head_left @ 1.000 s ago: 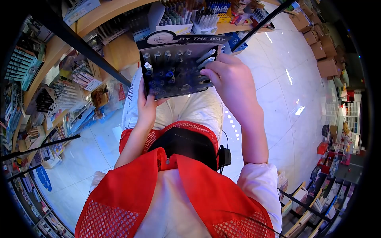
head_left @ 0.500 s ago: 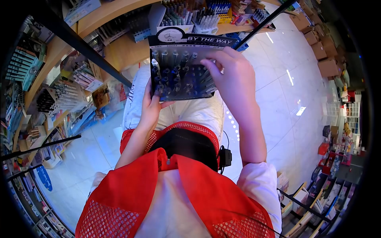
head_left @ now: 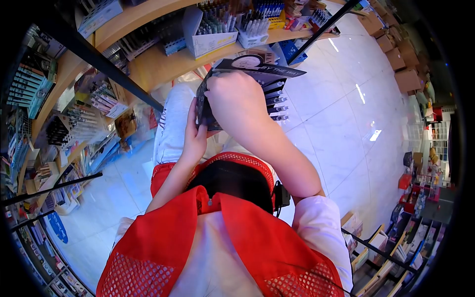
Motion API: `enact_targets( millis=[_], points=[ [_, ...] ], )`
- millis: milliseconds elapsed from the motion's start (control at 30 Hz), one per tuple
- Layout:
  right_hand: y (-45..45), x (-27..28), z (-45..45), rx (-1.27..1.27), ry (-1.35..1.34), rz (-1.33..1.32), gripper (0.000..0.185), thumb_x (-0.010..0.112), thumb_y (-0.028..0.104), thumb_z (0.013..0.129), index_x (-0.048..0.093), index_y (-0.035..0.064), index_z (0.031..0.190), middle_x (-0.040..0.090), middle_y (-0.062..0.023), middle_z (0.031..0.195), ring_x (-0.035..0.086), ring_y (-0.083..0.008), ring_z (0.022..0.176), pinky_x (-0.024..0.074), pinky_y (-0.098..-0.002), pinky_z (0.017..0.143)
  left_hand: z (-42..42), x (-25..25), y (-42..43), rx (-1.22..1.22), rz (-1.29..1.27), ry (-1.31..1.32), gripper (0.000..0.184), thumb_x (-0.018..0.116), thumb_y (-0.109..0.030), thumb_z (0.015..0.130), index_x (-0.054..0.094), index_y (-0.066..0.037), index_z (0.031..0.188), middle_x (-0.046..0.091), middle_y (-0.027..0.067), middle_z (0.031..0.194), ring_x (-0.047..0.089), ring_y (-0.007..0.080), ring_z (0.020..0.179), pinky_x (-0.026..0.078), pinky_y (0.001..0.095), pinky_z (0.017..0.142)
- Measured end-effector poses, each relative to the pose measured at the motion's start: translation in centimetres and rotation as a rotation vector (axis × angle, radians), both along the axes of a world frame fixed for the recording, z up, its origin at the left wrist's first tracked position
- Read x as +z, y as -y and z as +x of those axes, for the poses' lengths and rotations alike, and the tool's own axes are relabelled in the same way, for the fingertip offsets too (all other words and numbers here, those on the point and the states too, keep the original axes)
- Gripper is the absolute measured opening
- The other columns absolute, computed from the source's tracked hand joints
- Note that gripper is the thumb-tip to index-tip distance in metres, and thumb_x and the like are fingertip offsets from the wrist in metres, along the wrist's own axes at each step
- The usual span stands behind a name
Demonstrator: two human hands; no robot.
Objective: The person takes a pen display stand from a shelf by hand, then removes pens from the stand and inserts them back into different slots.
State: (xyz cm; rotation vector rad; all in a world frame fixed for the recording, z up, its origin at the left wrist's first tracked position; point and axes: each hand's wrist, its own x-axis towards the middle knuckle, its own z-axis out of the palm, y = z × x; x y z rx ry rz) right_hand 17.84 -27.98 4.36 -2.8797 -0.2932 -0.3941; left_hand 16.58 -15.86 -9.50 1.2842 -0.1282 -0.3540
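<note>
A dark display box with "BY THE WAY" lettering on its raised back panel is tilted above my lap. My left hand grips its lower left side. Over the box's left part lies my right hand, its fingers bent down toward the inside and mostly hidden behind the back of the hand. Whether those fingers hold a pen cannot be seen. Several pens stick out in a column at the box's right side. The other compartments are covered by my right hand and wrist.
A wooden shelf with pen boxes curves across the top and left. Black metal posts cross the view. Cardboard boxes stand at the right by the tiled floor. More racks fill both lower corners.
My right hand has moved left, from the box's right side to its left part. The box has shifted slightly down and right and turned, so its right-hand pens now show from the side.
</note>
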Motion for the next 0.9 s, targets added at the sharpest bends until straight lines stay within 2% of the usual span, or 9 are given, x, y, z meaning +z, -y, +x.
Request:
enact_targets(
  millis=[200, 233, 333, 433, 467, 533, 733, 867, 900],
  points=[
    [0.2, 2.0, 0.5, 0.046, 0.396, 0.142, 0.008, 0.065, 0.010, 0.071, 0.062, 0.0031, 0.070, 0.062, -0.0114, 0.070, 0.059, -0.0288, 0.069, 0.0492, -0.0381, 0.061, 0.5, -1.9, -0.1, 0.002, -0.028, -0.112, 0.060, 0.028, 0.007, 0.089, 0.009, -0.008, 0.144, 0.031, 0.0135, 0.140, 0.047, 0.0269, 0.119, 0.054, 0.0375, 0.085],
    [0.6, 2.9, 0.5, 0.057, 0.447, 0.137, 0.007, 0.067, 0.008, 0.072, 0.063, 0.0023, 0.073, 0.062, -0.0111, 0.070, 0.059, -0.0239, 0.063, 0.0481, -0.0323, 0.056, 0.5, -2.0, -0.2, 0.013, -0.056, -0.129, 0.059, 0.028, 0.006, 0.090, 0.010, -0.008, 0.144, 0.032, 0.0134, 0.140, 0.048, 0.0267, 0.119, 0.054, 0.0374, 0.084],
    [2.2, 5.5, -0.8, 0.021, 0.379, 0.350, 0.007, 0.066, 0.007, 0.077, 0.067, 0.0013, 0.080, 0.063, -0.0066, 0.068, 0.058, -0.0143, 0.056, 0.0452, -0.0249, 0.051, 0.7, -2.2, -0.5, 0.047, -0.125, -0.170, 0.054, 0.030, 0.001, 0.094, 0.012, -0.008, 0.144, 0.034, 0.0130, 0.138, 0.050, 0.0262, 0.117, 0.055, 0.0380, 0.082],
    [5.1, 5.7, -1.7, -0.078, 0.234, 0.671, 0.013, 0.067, 0.011, 0.079, 0.067, 0.0045, 0.090, 0.062, -0.0072, 0.060, 0.061, -0.0130, 0.053, 0.0460, -0.0256, 0.050, 1.2, -1.9, -0.8, 0.076, -0.141, -0.142, 0.051, 0.030, -0.001, 0.095, 0.016, -0.010, 0.143, 0.037, 0.0121, 0.136, 0.051, 0.0252, 0.115, 0.055, 0.0385, 0.082],
    [5.9, 6.4, -2.7, -0.159, 0.082, 0.782, 0.019, 0.068, 0.008, 0.079, 0.067, 0.0013, 0.097, 0.064, -0.0061, 0.067, 0.061, -0.0083, 0.059, 0.0477, -0.0216, 0.054, 1.3, -1.5, -1.0, 0.079, -0.162, -0.128, 0.051, 0.030, -0.002, 0.095, 0.017, -0.010, 0.143, 0.039, 0.0120, 0.135, 0.052, 0.0250, 0.114, 0.055, 0.0386, 0.082],
    [7.2, 6.7, -4.6, -0.072, 0.026, 1.105, 0.017, 0.066, 0.003, 0.080, 0.066, -0.0022, 0.096, 0.064, -0.0059, 0.074, 0.063, -0.0102, 0.063, 0.0501, -0.0213, 0.057, 1.5, -1.3, -1.3, 0.088, -0.190, -0.102, 0.048, 0.029, -0.003, 0.096, 0.019, -0.010, 0.142, 0.041, 0.0118, 0.133, 0.053, 0.0246, 0.113, 0.055, 0.0387, 0.082],
    [7.8, 6.7, -7.9, -0.081, 0.168, 0.980, 0.018, 0.068, -0.003, 0.076, 0.066, -0.0030, 0.093, 0.066, -0.0076, 0.080, 0.064, -0.0117, 0.067, 0.0508, -0.0210, 0.060, 1.4, -1.5, -1.6, 0.091, -0.267, -0.062, 0.032, 0.034, -0.006, 0.097, 0.039, -0.006, 0.129, 0.053, 0.0111, 0.122, 0.057, 0.0269, 0.108, 0.052, 0.0455, 0.086],
    [8.4, 4.9, -5.7, 0.053, 0.349, 0.487, 0.015, 0.072, 0.002, 0.072, 0.067, 0.0016, 0.086, 0.062, -0.0059, 0.071, 0.056, -0.0123, 0.057, 0.0455, -0.0220, 0.053, 1.4, -2.1, -2.1, 0.087, -0.184, -0.014, 0.029, 0.041, -0.003, 0.092, 0.044, -0.005, 0.121, 0.057, 0.0106, 0.116, 0.060, 0.0237, 0.101, 0.053, 0.0412, 0.083],
    [8.3, 4.6, -5.2, 0.048, 0.346, 0.458, 0.014, 0.072, 0.002, 0.072, 0.066, 0.0017, 0.084, 0.061, -0.0059, 0.070, 0.056, -0.0133, 0.057, 0.0453, -0.0228, 0.052, 1.6, -2.5, -2.1, 0.104, -0.100, 0.019, 0.027, 0.041, -0.005, 0.092, 0.044, -0.006, 0.119, 0.059, 0.0085, 0.110, 0.061, 0.0197, 0.096, 0.053, 0.0341, 0.079]
  ],
)
